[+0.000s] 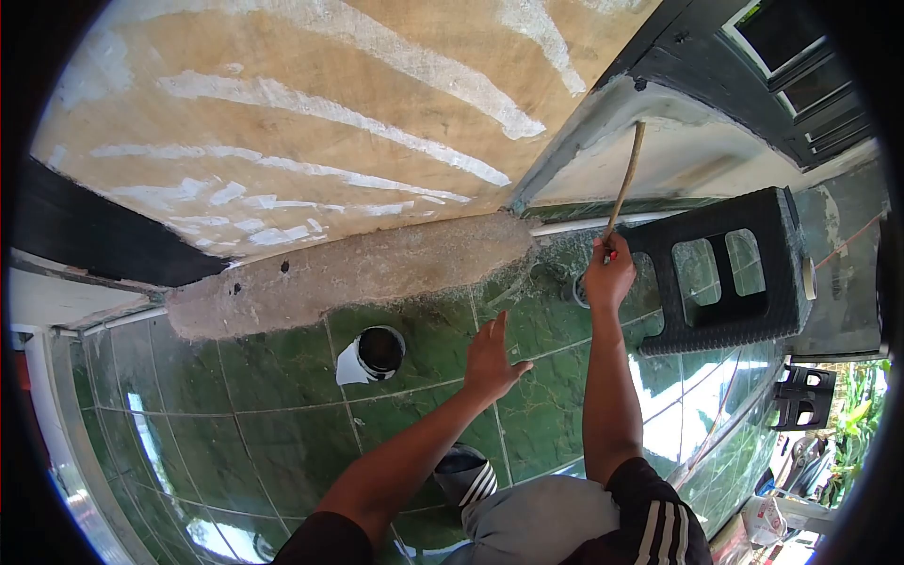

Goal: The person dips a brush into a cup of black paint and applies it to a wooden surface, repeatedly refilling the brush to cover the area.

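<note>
My right hand [609, 275] is closed round the lower end of a thin wooden stick [629, 174], which points up toward the pale wall; a small red spot shows at the fingers. My left hand [492, 363] is held over the green tiled floor with its fingers apart and nothing in it. To its left stands a white paint container [350, 365] with a dark inside. Behind my right hand, a round object [581, 290] on the floor is partly hidden.
A dark plastic stool [720, 273] lies at the right. Ahead rises a tan wall [377, 113] with white paint strokes, above a rough cement strip [358, 273]. Another dark stool [803, 399] and plants [857, 414] are at the far right.
</note>
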Tool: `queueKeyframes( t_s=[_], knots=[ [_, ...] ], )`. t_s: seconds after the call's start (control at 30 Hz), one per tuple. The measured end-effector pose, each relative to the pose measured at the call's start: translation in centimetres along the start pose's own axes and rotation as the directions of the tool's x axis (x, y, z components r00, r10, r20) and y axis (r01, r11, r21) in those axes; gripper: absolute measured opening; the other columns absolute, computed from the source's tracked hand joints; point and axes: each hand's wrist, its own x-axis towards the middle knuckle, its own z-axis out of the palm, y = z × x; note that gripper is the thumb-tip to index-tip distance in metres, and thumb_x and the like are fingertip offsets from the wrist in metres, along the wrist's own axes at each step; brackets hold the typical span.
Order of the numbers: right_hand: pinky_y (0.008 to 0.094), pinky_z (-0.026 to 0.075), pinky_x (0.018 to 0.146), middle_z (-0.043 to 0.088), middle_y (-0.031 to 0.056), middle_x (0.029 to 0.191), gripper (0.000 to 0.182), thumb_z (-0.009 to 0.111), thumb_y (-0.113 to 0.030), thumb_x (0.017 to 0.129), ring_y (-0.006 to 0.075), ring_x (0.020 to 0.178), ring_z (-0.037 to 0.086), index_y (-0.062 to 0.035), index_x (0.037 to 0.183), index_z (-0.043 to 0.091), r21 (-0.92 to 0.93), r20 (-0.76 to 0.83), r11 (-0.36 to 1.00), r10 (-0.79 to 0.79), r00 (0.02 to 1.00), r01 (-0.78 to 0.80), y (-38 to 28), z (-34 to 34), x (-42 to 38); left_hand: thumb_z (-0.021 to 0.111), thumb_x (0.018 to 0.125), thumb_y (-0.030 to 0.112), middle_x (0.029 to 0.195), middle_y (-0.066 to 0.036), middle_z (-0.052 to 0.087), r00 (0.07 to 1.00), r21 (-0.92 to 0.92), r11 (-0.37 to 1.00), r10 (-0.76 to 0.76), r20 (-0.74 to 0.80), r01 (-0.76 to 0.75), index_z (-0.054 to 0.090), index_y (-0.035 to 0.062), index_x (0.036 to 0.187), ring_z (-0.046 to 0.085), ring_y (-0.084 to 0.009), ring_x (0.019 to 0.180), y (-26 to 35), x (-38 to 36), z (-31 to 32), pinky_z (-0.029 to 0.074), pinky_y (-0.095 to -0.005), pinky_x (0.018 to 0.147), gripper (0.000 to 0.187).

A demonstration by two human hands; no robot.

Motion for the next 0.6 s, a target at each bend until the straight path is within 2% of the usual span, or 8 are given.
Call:
queueKeyframes(
  t_s=[0.2, 0.3, 0.4, 0.5, 0.57, 0.6],
  knots=[
    [0.0417, 0.055, 0.086, 0.077, 0.0145, 0.098, 0.03, 0.079, -0.015, 0.091, 0.0316, 0.089, 0.073, -0.0023, 0.117, 0.073, 0.023, 0.049, 0.999, 0.034, 0.998, -0.035, 0.4, 0.0, 0.1, 0.093, 0.075, 0.031, 0.143, -0.025, 0.049, 1.0, 0.029, 0.999, -0.027, 0.007, 0.027, 0.026, 0.0022, 0.16, 0.049, -0.0432, 0.133, -0.3, -0.4, -0.2, 0.041, -0.0523, 0.111, 0.112],
    [0.0415, 0.055, 0.087, 0.076, 0.0156, 0.104, 0.039, 0.08, -0.017, 0.09, 0.0321, 0.095, 0.073, -0.0027, 0.125, 0.07, 0.043, 0.054, 0.999, 0.029, 0.998, -0.031, 0.3, -0.1, 0.1, 0.091, 0.079, 0.036, 0.15, -0.023, 0.045, 0.999, 0.046, 0.999, -0.027, 0.023, 0.026, 0.024, 0.0044, 0.162, 0.048, -0.0415, 0.136, -0.2, -0.3, -0.3, 0.041, -0.0523, 0.112, 0.111],
    [0.0418, 0.054, 0.09, 0.074, 0.0172, 0.114, 0.05, 0.08, -0.016, 0.089, 0.0319, 0.102, 0.071, -0.0017, 0.134, 0.064, 0.015, 0.017, 1.0, 0.027, 0.999, -0.028, 0.0, -0.5, 0.3, 0.09, 0.079, 0.035, 0.149, -0.024, 0.046, 0.999, 0.016, 0.999, -0.029, 0.019, 0.029, 0.025, 0.0044, 0.161, 0.048, -0.0423, 0.137, -0.1, -0.5, -0.4, 0.04, -0.0529, 0.112, 0.109],
    [0.0383, 0.052, 0.095, 0.071, 0.0153, 0.12, 0.053, 0.077, -0.011, 0.092, 0.0259, 0.109, 0.068, -0.0015, 0.141, 0.06, 0.019, -0.076, 0.999, -0.046, 0.996, 0.048, -0.8, -2.9, 0.8, 0.087, 0.083, 0.032, 0.145, -0.025, 0.049, 0.99, -0.028, 0.995, 0.094, -0.108, -0.098, 0.029, 0.004, 0.16, 0.05, -0.0432, 0.134, -0.3, -1.8, -0.4, 0.042, -0.0513, 0.111, 0.1],
    [0.037, 0.051, 0.096, 0.07, 0.0139, 0.124, 0.053, 0.072, 0.0, 0.091, 0.0234, 0.112, 0.067, -0.0032, 0.143, 0.06, 0.044, -0.115, 0.997, -0.064, 0.991, 0.07, -4.3, -6.2, 1.0, 0.086, 0.084, 0.028, 0.138, -0.024, 0.055, 0.977, -0.101, 0.984, 0.126, -0.173, -0.145, 0.039, 0.0029, 0.154, 0.057, -0.0405, 0.126, 0.5, -3.7, -1.3, 0.047, -0.0492, 0.105, 0.087],
    [0.0358, 0.05, 0.096, 0.068, 0.0138, 0.126, 0.054, 0.069, 0.0, 0.093, 0.0225, 0.115, 0.064, -0.0029, 0.145, 0.058, 0.166, -0.09, 0.981, -0.085, 0.992, 0.099, -6.0, -7.9, 0.8, 0.085, 0.085, 0.026, 0.134, -0.023, 0.058, 0.969, -0.134, 0.978, 0.13, -0.212, -0.16, 0.044, 0.0023, 0.151, 0.06, -0.0392, 0.122, 0.9, -5.0, -2.0, 0.05, -0.0481, 0.102, 0.081]
  ],
)
